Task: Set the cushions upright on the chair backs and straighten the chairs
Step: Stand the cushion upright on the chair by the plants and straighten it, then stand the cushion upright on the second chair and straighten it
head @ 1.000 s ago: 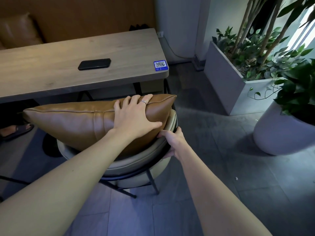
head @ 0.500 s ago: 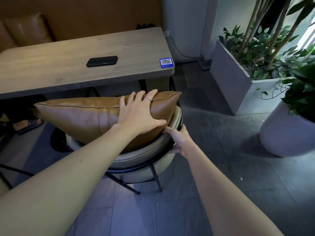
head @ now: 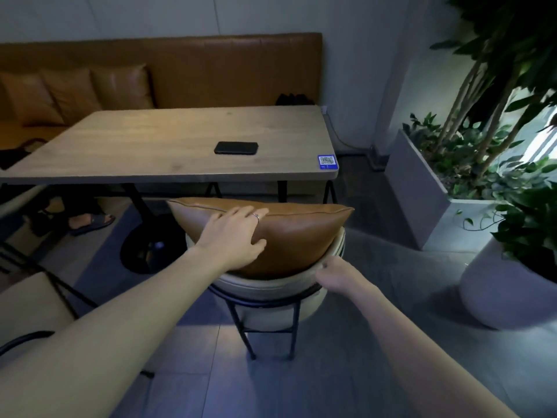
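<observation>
A cushion (head: 295,233) stands on the chair (head: 271,288) before the table (head: 144,152), planter (head: 422,188) right.

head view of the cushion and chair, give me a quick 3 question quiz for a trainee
1. True or false: the left hand lies flat on the brown cushion.
2. Which part does the right hand touch? A) the table top B) the curved back of the cream chair C) the planter
3. Fill in: the black phone lies on the wooden ____.

Key
1. True: palm and fingers rest on the cushion's near face, close to its top seam.
2. B: its fingers are at the chair back's rim, just below the cushion.
3. Table: the phone is near the blue QR sticker at the corner.
</observation>
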The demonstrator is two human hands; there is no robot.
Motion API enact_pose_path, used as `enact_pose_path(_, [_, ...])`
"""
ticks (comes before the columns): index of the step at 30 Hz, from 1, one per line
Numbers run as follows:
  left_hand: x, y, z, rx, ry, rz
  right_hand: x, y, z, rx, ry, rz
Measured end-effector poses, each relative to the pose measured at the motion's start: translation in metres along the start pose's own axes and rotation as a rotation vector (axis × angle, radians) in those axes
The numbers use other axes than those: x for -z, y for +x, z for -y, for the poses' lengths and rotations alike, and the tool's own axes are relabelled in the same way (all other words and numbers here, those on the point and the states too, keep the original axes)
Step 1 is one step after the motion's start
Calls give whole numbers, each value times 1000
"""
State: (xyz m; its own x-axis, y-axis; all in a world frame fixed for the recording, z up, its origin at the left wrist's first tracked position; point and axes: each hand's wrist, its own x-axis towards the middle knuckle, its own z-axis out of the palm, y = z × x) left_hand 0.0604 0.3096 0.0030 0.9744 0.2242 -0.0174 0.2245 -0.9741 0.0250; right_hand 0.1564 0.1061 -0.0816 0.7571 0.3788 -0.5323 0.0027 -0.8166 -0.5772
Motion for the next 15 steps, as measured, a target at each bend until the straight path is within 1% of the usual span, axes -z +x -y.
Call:
enact_pose_path(2, [26,-26,15,12,17,-40,-1,-31,34,77,-129,-21])
enact_pose_path(4, [53,-54,33,32,32,-75,-5,-66,76,166,-209,-92])
enact_pose_path(9, [129,-142,93,87,47,-233,-29,-174,192,445,-344,-318])
enact_pose_path(15, [223,-279,182,199,109,-400,-90,-307,325,761,-434,-499])
